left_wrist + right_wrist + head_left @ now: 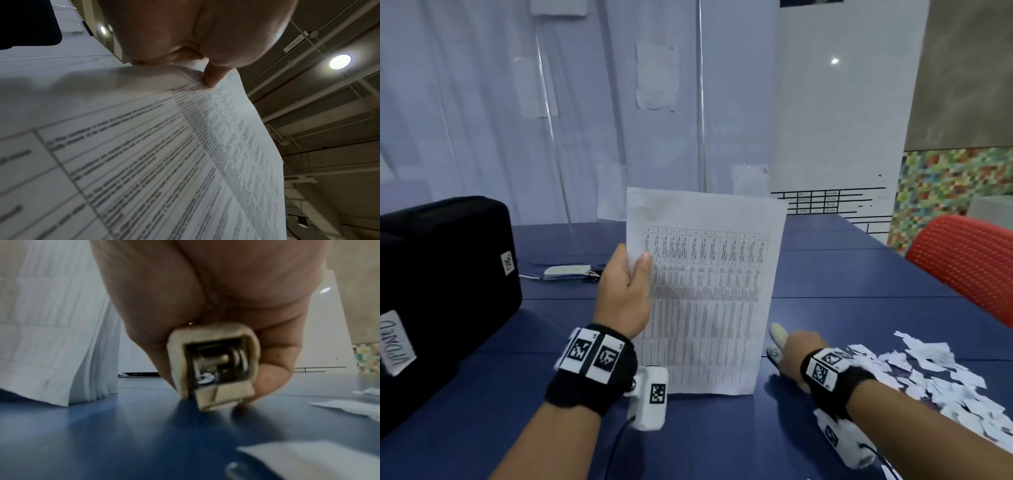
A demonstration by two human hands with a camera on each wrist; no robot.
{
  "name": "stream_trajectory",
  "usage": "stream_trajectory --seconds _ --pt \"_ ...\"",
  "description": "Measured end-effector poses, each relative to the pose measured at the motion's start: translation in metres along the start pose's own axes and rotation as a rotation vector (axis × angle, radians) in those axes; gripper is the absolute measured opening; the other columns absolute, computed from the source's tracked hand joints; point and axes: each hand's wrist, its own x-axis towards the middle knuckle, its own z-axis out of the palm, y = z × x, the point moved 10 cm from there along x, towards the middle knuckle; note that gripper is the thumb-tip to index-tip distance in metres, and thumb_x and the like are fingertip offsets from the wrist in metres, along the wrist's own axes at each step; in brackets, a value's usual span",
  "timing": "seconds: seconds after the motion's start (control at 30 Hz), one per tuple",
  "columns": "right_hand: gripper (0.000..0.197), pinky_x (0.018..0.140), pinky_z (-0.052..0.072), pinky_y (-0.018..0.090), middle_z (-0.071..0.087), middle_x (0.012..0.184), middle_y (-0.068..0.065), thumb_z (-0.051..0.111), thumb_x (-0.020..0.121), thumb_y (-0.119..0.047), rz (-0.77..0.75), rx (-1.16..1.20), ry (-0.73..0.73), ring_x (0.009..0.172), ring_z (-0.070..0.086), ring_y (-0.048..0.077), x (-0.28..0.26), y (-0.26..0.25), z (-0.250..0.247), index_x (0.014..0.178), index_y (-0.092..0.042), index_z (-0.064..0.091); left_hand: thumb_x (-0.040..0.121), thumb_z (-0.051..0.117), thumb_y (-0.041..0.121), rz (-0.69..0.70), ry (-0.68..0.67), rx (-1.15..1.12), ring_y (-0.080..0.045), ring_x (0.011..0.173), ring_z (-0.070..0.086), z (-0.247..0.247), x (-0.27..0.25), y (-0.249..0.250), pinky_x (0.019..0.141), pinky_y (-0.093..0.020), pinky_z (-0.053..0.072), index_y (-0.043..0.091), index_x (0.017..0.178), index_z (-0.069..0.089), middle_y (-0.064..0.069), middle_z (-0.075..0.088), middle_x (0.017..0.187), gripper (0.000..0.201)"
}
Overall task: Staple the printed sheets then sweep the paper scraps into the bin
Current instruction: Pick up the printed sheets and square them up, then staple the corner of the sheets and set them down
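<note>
My left hand point(628, 274) holds a stack of printed sheets point(705, 291) upright, bottom edge resting on the blue table point(859, 291); the thumb pinches the left margin. In the left wrist view the thumb point(213, 76) presses the printed table on the sheets point(164, 154). My right hand point(796, 356) grips a cream stapler point(777, 337) that lies on the table just right of the stack. The right wrist view shows the stapler's rear end point(213, 365) between my fingers, the sheets' edges point(88, 363) to its left. A pile of white paper scraps point(941, 380) lies at the right.
A large black case point(441, 281) sits at the left of the table. Behind my left hand lies a white device point(566, 272) with a cable. A red chair point(969, 263) stands at the table's right edge. A translucent partition rises behind the table.
</note>
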Motion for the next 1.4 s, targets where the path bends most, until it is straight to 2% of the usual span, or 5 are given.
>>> stream_trajectory --seconds 0.13,0.37,0.5,0.7,1.4 --pt "0.016 0.079 0.05 0.03 0.066 0.099 0.008 0.043 0.098 -0.04 0.02 0.028 0.03 0.104 0.066 0.028 -0.011 0.001 -0.016 0.095 -0.027 0.051 0.099 0.045 0.027 0.001 0.005 0.0 -0.029 0.091 0.066 0.002 -0.002 0.001 0.078 -0.041 0.055 0.011 0.098 0.057 -0.011 0.069 0.097 0.019" --pt "0.059 0.058 0.039 0.032 0.062 0.101 0.015 0.059 0.089 -0.054 0.025 0.898 0.477 0.078 0.055 0.029 -0.048 0.048 -0.105 0.116 -0.003 0.046 0.1 0.044 0.024 0.07 -0.054 0.042 -0.019 0.074 0.062 0.011 -0.007 0.018 0.063 -0.029 0.052 0.011 0.093 0.056 -0.004 0.066 0.084 0.019" --pt "0.071 0.067 0.038 0.037 0.058 0.084 0.008 0.033 0.09 -0.065 -0.241 0.743 0.907 0.074 0.052 0.027 -0.114 0.053 -0.18 0.122 -0.003 0.049 0.1 0.043 0.021 0.229 -0.115 0.115 -0.026 0.066 0.057 0.023 -0.017 0.047 0.058 -0.036 0.048 0.004 0.092 0.055 -0.017 0.064 0.077 0.022" --pt "0.065 0.064 0.04 0.029 0.067 0.096 0.008 0.051 0.085 -0.056 -0.545 0.534 1.174 0.08 0.061 0.029 -0.185 0.029 -0.214 0.122 -0.003 0.055 0.1 0.044 0.019 0.409 -0.175 0.36 -0.013 0.052 0.043 0.04 -0.025 0.081 0.05 -0.032 0.036 0.013 0.08 0.044 0.007 0.045 0.059 0.02" --pt "0.061 0.063 0.049 0.036 0.066 0.094 -0.011 0.064 0.067 -0.073 -0.706 0.127 0.724 0.081 0.059 0.017 -0.18 -0.038 -0.176 0.105 -0.026 0.056 0.089 0.054 0.01 0.645 -0.474 0.913 -0.02 0.059 0.049 0.085 -0.067 0.089 0.053 -0.03 0.028 0.022 0.082 0.046 0.006 0.055 0.067 0.015"
